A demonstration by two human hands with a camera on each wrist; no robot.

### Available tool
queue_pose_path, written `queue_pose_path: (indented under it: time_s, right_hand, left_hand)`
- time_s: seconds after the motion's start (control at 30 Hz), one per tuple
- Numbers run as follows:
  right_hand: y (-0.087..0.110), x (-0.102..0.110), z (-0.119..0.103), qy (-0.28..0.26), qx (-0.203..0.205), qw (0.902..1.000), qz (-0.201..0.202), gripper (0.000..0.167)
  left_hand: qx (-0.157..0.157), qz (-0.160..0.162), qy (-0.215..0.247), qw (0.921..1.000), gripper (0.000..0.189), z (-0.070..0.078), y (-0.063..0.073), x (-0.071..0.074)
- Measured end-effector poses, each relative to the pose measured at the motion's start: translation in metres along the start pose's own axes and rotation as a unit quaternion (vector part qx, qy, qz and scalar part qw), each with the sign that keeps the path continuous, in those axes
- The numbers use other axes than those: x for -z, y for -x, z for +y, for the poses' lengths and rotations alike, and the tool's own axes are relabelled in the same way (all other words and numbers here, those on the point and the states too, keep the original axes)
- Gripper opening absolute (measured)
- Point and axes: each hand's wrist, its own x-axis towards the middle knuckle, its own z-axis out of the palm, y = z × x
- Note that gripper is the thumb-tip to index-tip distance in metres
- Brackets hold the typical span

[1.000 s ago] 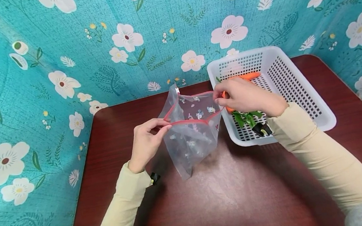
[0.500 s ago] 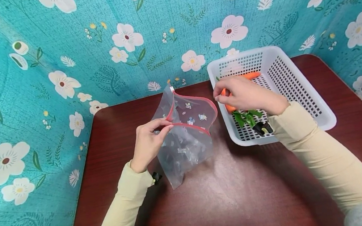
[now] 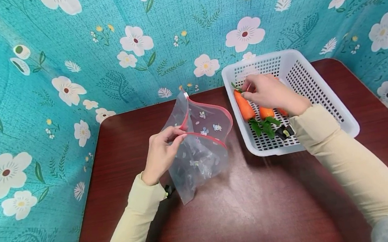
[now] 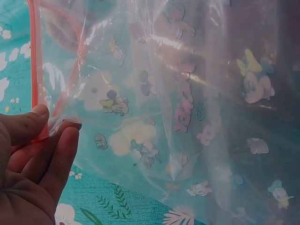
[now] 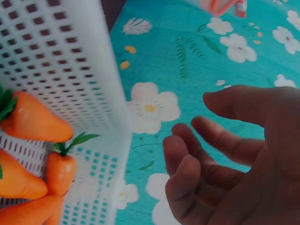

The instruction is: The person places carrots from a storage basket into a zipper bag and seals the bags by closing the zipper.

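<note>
While left hand [image 3: 162, 152] pinches bag's rim [image 3: 206, 136], right hand [image 3: 267, 92], fingers apart, hovers above basket [image 3: 317, 89].

Pinched between thumb and fingers of your left hand [image 3: 162, 153], a clear plastic zip bag [image 3: 203, 161] gapes open at the top, its mouth edged in red, a white slider [image 3: 186, 95] at the far corner and small cartoon figures printed across its crinkled sides. Just to its right, bright orange carrots [image 3: 244, 106] with green leafy tops [image 3: 267, 128] lie in a white, slotted plastic basket [image 3: 352, 131]; one stretches along the left wall, leaves at its far end, while others lie partly hidden beneath your right hand [image 3: 270, 93], which hovers above them with fingers bent, inside the basket's outline.
</note>
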Motion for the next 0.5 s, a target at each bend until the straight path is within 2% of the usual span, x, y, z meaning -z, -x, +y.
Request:
queue_pose_path:
  time_s: [0.13, 0.27, 0.5]
  right_hand:
    - [-0.009, -0.005, 0.008, -0.008, -0.038, 0.9987, -0.033, 0.034]
    - [-0.021, -0.014, 0.017, -0.025, -0.055, 0.9954, -0.074, 0.04]
    - [-0.036, -0.033, 0.028, -0.024, -0.074, 0.9895, -0.122, 0.024]
  left_hand:
    - [-0.004, 0.003, 0.007, 1.0, 0.013, 0.002, -0.001, -0.002]
    - [-0.006, 0.007, 0.022, 0.9997, 0.013, 0.003, -0.003, -0.004]
    - [0.002, 0.004, 0.066, 0.9978, 0.013, 0.004, -0.002, -0.009]
